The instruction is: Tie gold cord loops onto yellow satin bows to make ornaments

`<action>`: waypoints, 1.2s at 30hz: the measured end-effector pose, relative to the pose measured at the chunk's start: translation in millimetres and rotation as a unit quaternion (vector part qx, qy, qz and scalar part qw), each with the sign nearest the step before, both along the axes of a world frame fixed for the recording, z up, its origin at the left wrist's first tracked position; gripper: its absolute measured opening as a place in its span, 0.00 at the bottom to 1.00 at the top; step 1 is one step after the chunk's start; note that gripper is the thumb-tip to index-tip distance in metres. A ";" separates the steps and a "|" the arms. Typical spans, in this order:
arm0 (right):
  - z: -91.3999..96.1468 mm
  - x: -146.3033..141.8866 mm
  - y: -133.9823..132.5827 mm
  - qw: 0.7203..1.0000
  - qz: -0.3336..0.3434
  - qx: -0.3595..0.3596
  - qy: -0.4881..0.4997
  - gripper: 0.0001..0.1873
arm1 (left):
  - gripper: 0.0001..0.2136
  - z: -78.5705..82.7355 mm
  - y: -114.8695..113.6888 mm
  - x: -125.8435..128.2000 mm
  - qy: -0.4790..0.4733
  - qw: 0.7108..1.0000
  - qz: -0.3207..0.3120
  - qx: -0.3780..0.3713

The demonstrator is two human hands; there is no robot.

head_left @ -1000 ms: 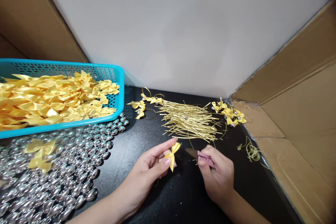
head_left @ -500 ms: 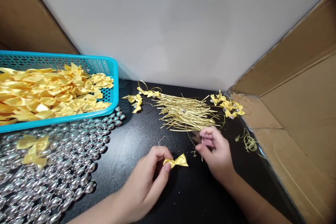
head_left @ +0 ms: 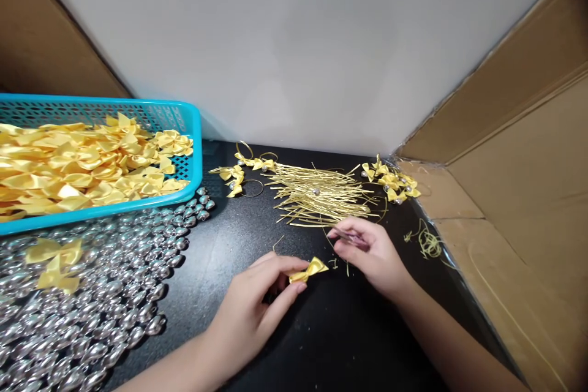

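Your left hand (head_left: pixel 255 309) pinches a small yellow satin ribbon bow (head_left: pixel 309 270) with its fingers, just above the black counter (head_left: pixel 229 239). Your right hand (head_left: pixel 374 254) sits just beside it, at the near edge of the pile of thin gold wire strips (head_left: pixel 316 196). Its fingers are curled in, but you cannot tell what they hold. Lifting just one strip would need a small, careful pinch.

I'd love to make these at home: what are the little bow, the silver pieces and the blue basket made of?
The bow held in the left hand looks like yellow satin ribbon: soft folds, gentle sheen. The silver pieces look like metal-coated plastic or metal, mirror-bright; which, I cannot tell. The basket looks like rigid moulded plastic, with a perforated wall.
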State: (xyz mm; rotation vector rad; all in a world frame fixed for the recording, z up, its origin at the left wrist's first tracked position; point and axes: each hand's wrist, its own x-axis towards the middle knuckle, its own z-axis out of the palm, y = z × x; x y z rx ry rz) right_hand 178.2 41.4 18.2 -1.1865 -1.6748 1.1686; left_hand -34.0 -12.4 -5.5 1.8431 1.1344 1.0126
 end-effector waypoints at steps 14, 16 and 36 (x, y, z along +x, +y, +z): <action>-9.5 -23.7 -26.3 0.997 0.036 0.051 0.035 0.10 | 0.05 5.2 0.6 2.5 -0.220 0.956 0.000 -0.195; -13.3 -27.5 -29.5 0.994 0.016 0.107 0.028 0.09 | 0.06 6.3 1.4 4.9 -0.270 0.928 0.005 -0.257; -11.4 -25.1 -38.2 0.955 -0.002 0.293 -0.041 0.21 | 0.11 3.9 6.5 7.3 -0.367 0.848 0.005 -0.382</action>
